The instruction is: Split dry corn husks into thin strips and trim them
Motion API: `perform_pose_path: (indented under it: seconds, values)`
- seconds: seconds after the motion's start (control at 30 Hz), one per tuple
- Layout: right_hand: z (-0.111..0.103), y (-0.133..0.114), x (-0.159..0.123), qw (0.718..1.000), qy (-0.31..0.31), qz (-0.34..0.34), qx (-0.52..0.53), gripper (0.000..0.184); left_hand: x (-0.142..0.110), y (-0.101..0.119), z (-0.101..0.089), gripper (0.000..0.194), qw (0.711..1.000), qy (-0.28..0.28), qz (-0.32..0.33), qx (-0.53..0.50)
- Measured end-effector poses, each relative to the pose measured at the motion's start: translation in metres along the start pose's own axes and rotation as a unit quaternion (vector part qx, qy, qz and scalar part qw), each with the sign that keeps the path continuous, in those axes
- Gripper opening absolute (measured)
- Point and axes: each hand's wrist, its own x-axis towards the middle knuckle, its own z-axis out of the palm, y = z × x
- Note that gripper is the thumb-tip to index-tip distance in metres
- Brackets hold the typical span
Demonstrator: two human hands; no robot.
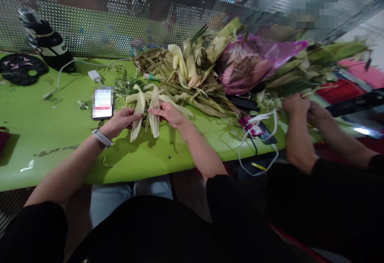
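Pale corn husks (154,113) are spread between my two hands, just above the green table. My left hand (121,121) pinches a husk strip on the left, with a light watch band on its wrist. Another strip, to the right, is pinched between thumb and fingers of my right hand (169,114). Strip ends hang down in front of the fingers. What lies behind the husks, between the hands, is hidden. A lit phone (103,103) lies beside my left hand. Beyond my hands sits a heap of green husk shreds (124,85).
A large pile of corn husks (189,69) and a pink plastic bag (240,67) fill the back. White cables (274,135) hang over the front edge at right. A co-worker's hands (297,105) work farther right. A black bottle (49,43) stands at back left.
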Motion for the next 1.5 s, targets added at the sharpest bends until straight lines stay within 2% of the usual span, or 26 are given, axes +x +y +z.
perform_pose_path:
  seconds: [0.13,0.33,0.43,0.53,0.73,0.87,0.97,1.03,1.17,1.23,1.33,1.5]
  values:
    - [-0.001,-0.003,-0.002,0.998,-0.04,0.031,-0.021,0.031,0.002,-0.005,0.001,0.029,1.0,0.002,-0.014,0.005]
    - [-0.003,-0.01,-0.008,0.996,-0.076,0.039,0.031,0.023,0.004,-0.005,0.003,0.03,0.999,0.0,-0.026,-0.044]
    - [-0.007,-0.014,-0.014,0.991,-0.098,0.033,0.085,0.025,0.004,-0.004,0.004,0.026,0.996,0.017,-0.037,-0.078]
    - [-0.011,-0.015,-0.017,0.985,-0.133,0.027,0.104,0.032,0.005,-0.004,0.003,0.031,0.997,0.016,-0.034,-0.067]
    - [-0.009,-0.004,-0.003,0.991,-0.101,0.08,-0.043,0.036,0.007,-0.009,0.007,0.035,0.996,0.067,-0.02,-0.061]
    - [-0.012,0.001,0.003,0.967,-0.086,0.094,-0.221,0.039,0.007,-0.01,0.006,0.032,0.991,0.112,0.018,-0.065]
    - [-0.014,-0.001,0.001,0.945,-0.048,0.067,-0.317,0.041,0.007,-0.011,0.005,0.03,0.989,0.123,0.053,-0.069]
    - [-0.013,-0.003,-0.002,0.935,0.01,0.028,-0.353,0.042,0.006,-0.01,0.006,0.032,0.986,0.129,0.069,-0.076]
    - [-0.004,-0.005,-0.006,0.934,0.112,-0.068,-0.333,0.035,0.004,-0.008,0.008,0.032,0.982,0.152,0.09,-0.065]
    - [0.001,-0.005,-0.007,0.946,0.119,-0.105,-0.281,0.031,0.003,-0.007,0.009,0.03,0.983,0.15,0.095,-0.056]
    - [0.008,-0.003,-0.006,0.968,0.1,-0.128,-0.192,0.03,0.003,-0.007,0.01,0.031,0.987,0.132,0.087,-0.043]
    - [0.013,0.003,-0.001,0.975,0.064,-0.157,-0.14,0.03,0.002,-0.008,0.013,0.037,0.991,0.106,0.082,-0.017]
